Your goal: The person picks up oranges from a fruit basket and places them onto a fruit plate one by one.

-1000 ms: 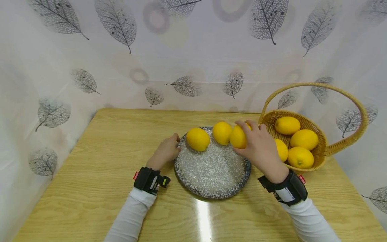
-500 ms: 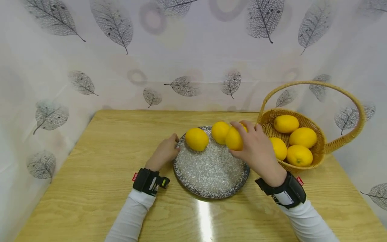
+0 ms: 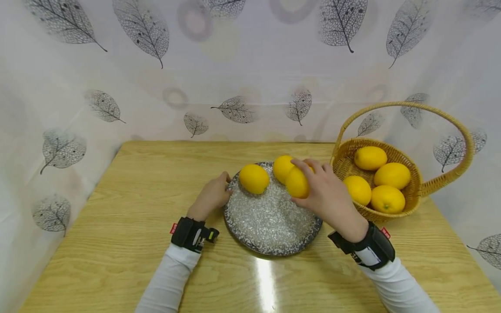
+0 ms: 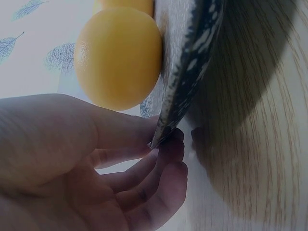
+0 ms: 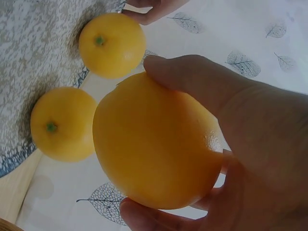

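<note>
My right hand (image 3: pixel 328 198) grips a yellow lemon (image 3: pixel 297 182) over the right back part of a round speckled grey plate (image 3: pixel 274 221). In the right wrist view, thumb and fingers wrap round this lemon (image 5: pixel 156 144), which appears large and close. Two more lemons lie on the plate toward its back rim: one at the left (image 3: pixel 254 178) and one near the middle (image 3: pixel 282 168), partly overlapped by the held one. At the plate's left edge, my left hand (image 3: pixel 209 200) pinches the rim; the left wrist view has the thumb above the dark rim (image 4: pixel 180 82) and fingertips beneath.
A wicker basket (image 3: pixel 348 167) with a tall arched handle (image 3: pixel 465 161) stands right of the plate, holding several lemons (image 3: pixel 392 176). Everything rests on a light wooden table (image 3: pixel 148 187). Behind it hangs a pale cloth (image 3: pixel 254 65) printed with leaves.
My right hand has carried its lemon leftward and slightly nearer, farther over the plate and away from the basket. The left hand stays at the rim.
</note>
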`<action>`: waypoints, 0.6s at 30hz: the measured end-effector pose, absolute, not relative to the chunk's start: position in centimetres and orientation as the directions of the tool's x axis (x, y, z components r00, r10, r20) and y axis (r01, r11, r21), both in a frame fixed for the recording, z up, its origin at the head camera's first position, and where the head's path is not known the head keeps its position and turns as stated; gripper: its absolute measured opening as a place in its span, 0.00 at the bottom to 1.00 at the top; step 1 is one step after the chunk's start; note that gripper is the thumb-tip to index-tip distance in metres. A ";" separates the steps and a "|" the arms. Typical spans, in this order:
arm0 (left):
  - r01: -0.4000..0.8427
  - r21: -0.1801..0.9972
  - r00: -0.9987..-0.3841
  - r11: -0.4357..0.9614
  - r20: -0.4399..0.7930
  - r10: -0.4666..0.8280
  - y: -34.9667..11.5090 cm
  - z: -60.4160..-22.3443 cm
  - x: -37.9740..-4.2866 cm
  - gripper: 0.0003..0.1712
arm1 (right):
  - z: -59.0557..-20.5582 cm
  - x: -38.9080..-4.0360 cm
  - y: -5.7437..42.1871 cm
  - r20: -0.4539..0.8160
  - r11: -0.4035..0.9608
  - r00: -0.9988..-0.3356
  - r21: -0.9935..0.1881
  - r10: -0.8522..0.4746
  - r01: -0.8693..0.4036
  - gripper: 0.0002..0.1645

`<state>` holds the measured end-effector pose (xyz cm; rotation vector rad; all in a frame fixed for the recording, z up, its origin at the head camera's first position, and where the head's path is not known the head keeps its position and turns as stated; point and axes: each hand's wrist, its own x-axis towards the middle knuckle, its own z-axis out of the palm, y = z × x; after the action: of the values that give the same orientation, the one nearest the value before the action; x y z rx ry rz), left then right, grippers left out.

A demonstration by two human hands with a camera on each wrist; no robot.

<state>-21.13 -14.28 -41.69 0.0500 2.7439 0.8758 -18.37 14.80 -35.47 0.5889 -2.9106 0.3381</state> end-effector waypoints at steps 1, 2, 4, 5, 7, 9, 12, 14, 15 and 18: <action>-0.045 0.573 -0.966 0.818 -0.234 0.111 -14.3 -41.7 -21.1 0.19 | -35.5 -18.4 14.8 0.181 0.895 -0.912 -0.197 -0.368 -0.400 0.57; -0.043 0.573 -0.966 0.819 -0.233 0.112 -14.3 -41.7 -21.1 0.19 | -35.6 -18.4 14.7 0.174 0.891 -0.911 -0.206 -0.374 -0.405 0.57; -0.042 0.573 -0.966 0.819 -0.233 0.113 -14.3 -41.7 -21.1 0.19 | -35.7 -18.3 14.6 0.163 0.885 -0.908 -0.213 -0.386 -0.414 0.58; -0.042 0.573 -0.966 0.819 -0.233 0.113 -14.2 -41.7 -21.1 0.19 | -35.8 -18.3 14.5 0.159 0.882 -0.907 -0.216 -0.391 -0.418 0.58; -0.043 0.574 -0.966 0.818 -0.232 0.111 -14.2 -41.8 -21.1 0.19 | -35.9 -18.3 14.2 0.155 0.877 -0.904 -0.223 -0.399 -0.426 0.58; -0.047 0.576 -0.967 0.816 -0.232 0.108 -14.2 -41.8 -21.1 0.19 | -36.0 -18.3 13.9 0.157 0.873 -0.901 -0.227 -0.404 -0.431 0.58; -0.056 0.577 -0.967 0.815 -0.234 0.100 -14.2 -41.8 -21.2 0.19 | -36.0 -18.1 13.4 0.160 0.866 -0.899 -0.245 -0.408 -0.437 0.58; -0.057 0.575 -0.967 0.816 -0.235 0.098 -14.2 -41.9 -21.2 0.19 | -36.1 -17.9 13.0 0.164 0.858 -0.897 -0.263 -0.410 -0.441 0.58; -0.056 0.574 -0.967 0.817 -0.235 0.099 -14.2 -41.9 -21.2 0.19 | -36.2 -17.8 12.8 0.165 0.855 -0.897 -0.271 -0.411 -0.442 0.58; -0.049 0.568 -0.966 0.821 -0.234 0.105 -14.2 -41.9 -21.2 0.19 | -36.5 -17.6 12.1 0.174 0.843 -0.893 -0.296 -0.414 -0.449 0.59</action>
<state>-21.19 -14.20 -41.86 0.0429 2.7495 0.8683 -17.59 12.11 -36.52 0.6848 -2.9162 0.5063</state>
